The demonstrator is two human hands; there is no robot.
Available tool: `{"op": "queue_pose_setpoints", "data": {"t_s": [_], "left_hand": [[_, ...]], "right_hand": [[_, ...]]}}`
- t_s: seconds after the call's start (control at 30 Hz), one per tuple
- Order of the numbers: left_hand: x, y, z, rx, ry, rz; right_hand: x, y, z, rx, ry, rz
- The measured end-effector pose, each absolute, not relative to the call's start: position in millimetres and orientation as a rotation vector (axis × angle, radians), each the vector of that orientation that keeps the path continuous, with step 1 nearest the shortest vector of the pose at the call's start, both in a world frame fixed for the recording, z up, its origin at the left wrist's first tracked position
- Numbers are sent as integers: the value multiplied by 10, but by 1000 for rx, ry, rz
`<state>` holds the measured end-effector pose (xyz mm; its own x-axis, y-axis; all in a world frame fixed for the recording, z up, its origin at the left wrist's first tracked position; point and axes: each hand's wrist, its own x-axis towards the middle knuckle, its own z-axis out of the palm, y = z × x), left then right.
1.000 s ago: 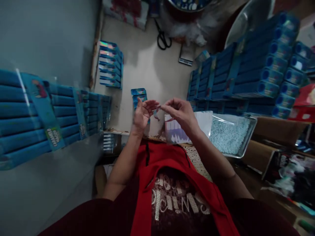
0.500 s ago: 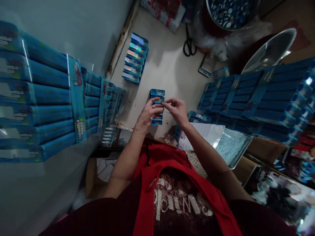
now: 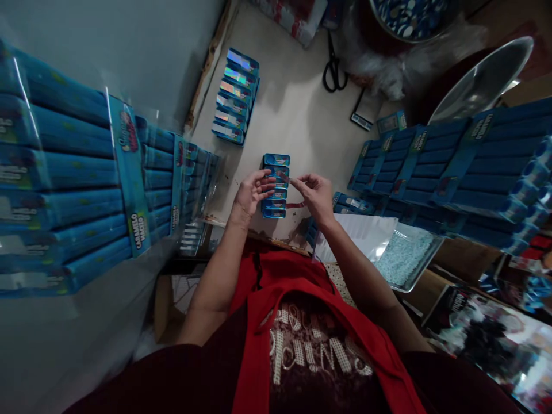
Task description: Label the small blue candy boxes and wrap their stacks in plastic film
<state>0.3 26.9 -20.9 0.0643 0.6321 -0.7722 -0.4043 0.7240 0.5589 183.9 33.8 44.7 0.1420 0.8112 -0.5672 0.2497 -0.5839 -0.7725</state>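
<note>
- In the head view, a pale table [image 3: 297, 126] is bounded at the left by a grey wall [image 3: 129, 40] and a chipped, worn edge; its near edge is met by a red apron [image 3: 280, 267].
- A broad stretch of pale surface is shown between the far row of blue boxes [image 3: 235, 100] and the black scissors [image 3: 334, 75].
- The near row of blue boxes [image 3: 274, 204] is set near the table's front edge, and its upper part is overlapped by the fingers.
- The left hand [image 3: 253, 192] is held open over its left side, with fingers loosely curled.
- By the right hand [image 3: 317, 195], thumb and forefinger closed, a thin strip [image 3: 284, 177] is pinched above those boxes.
- The right side is hemmed in by stacked blue boxes [image 3: 431, 155], a white sheet [image 3: 366, 230] and a metal tray [image 3: 428, 265] filled with pale blue granules [image 3: 403, 259].
- "CARAMELO MACIZO" can be read on a band [image 3: 138, 230] around the plastic-wrapped boxes [image 3: 92, 190] at left; the lettering on the near row is too small to be read.
- Pale studded letters are seen inverted on the dark shirt [image 3: 319, 388].
</note>
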Motion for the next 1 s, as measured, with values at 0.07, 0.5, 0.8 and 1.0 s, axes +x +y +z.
{"op": "queue_pose_setpoints", "data": {"t_s": [0.07, 0.5, 0.8, 1.0], "left_hand": [[15, 269, -221, 75, 1140, 750], [169, 465, -523, 276, 1557, 1101], [146, 696, -902, 446, 1734, 1095], [150, 731, -967, 387, 1699, 1113]], "right_hand": [[1813, 342, 472, -1860, -912, 1547], [1628, 711, -65, -2100, -1175, 1353], [1478, 970, -377, -2390, -1470, 1020], [1470, 972, -467, -2394, -1493, 1015]]}}
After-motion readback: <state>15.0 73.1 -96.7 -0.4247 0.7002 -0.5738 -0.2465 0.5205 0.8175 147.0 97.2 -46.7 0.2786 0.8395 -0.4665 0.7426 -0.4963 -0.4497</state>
